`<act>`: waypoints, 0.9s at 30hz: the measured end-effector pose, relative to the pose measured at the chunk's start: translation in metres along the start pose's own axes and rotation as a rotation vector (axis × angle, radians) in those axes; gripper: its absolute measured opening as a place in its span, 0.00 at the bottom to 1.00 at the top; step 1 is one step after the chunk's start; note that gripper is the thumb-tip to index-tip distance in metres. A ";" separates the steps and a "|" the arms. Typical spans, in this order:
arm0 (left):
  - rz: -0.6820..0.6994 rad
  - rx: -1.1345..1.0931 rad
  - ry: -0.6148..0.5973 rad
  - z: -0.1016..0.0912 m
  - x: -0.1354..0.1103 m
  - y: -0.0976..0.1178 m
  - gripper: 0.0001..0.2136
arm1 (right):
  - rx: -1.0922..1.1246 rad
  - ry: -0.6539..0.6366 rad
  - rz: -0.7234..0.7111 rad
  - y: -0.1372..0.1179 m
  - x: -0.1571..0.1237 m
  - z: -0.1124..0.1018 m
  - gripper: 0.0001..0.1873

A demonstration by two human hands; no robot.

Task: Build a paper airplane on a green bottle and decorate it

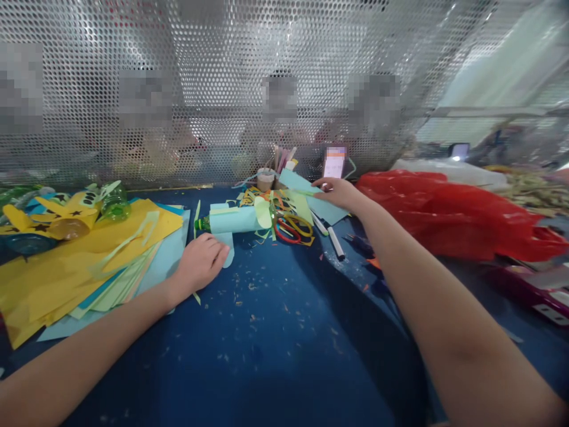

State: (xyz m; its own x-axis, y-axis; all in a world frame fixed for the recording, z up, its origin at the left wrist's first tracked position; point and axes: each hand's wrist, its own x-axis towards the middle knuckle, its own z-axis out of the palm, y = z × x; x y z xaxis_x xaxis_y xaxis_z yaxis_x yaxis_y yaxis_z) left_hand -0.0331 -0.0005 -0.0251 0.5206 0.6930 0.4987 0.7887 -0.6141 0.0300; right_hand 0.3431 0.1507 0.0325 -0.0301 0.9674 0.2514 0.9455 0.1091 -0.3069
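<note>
My left hand (201,263) rests on the blue table (275,332) with its fingers curled loosely, touching a light blue paper piece under a bottle wrapped in light blue paper (233,219). That bottle lies on its side and has a pale green paper propeller at one end. My right hand (338,191) reaches far forward and its fingers lie on a light blue paper sheet (311,193) by a phone (334,162) leaning on the mesh wall. Scissors with red and yellow handles (293,228) lie between the hands.
A stack of yellow, green and blue paper (89,261) lies at the left, with yellow paper-covered bottles (66,216) behind it. A red plastic bag (448,213) fills the right. White markers (335,242), a cup of pens (267,177) and paper scraps sit near the perforated metal wall (222,89).
</note>
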 end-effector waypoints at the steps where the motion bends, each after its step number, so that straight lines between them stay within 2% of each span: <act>1: -0.001 -0.003 -0.003 0.000 0.000 0.000 0.25 | 0.088 0.051 0.029 -0.001 0.000 -0.003 0.22; 4: -0.004 -0.006 -0.014 0.000 0.000 0.000 0.25 | 0.316 0.161 0.096 -0.005 0.000 -0.006 0.22; 6: -0.002 -0.012 -0.015 0.001 0.000 0.000 0.24 | 0.335 0.133 0.098 -0.009 -0.002 -0.002 0.23; 9: -0.005 -0.018 -0.007 0.000 0.000 0.000 0.24 | 0.216 0.012 0.077 -0.016 -0.008 0.012 0.21; 13: -0.008 -0.017 -0.015 0.001 0.000 0.000 0.23 | 0.101 -0.078 0.053 -0.022 -0.015 0.030 0.14; 16: -0.006 -0.015 -0.010 0.002 0.000 -0.001 0.23 | 0.023 -0.127 0.037 -0.019 -0.017 0.028 0.11; 21: -0.011 -0.009 -0.010 0.002 0.000 -0.001 0.23 | -0.108 -0.093 0.105 -0.004 -0.012 0.014 0.11; 24: -0.012 -0.018 -0.004 0.002 0.000 0.000 0.23 | -0.152 -0.147 0.155 0.002 -0.011 0.019 0.03; 27: -0.006 -0.032 0.012 0.002 -0.001 0.000 0.23 | -0.131 -0.175 0.180 0.005 -0.011 0.027 0.07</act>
State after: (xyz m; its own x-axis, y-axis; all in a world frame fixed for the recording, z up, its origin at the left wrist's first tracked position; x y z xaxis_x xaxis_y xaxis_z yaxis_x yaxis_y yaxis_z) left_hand -0.0329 0.0000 -0.0274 0.5114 0.6923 0.5091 0.7811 -0.6215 0.0605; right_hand 0.3394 0.1469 0.0036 0.0977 0.9945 0.0376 0.9742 -0.0879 -0.2080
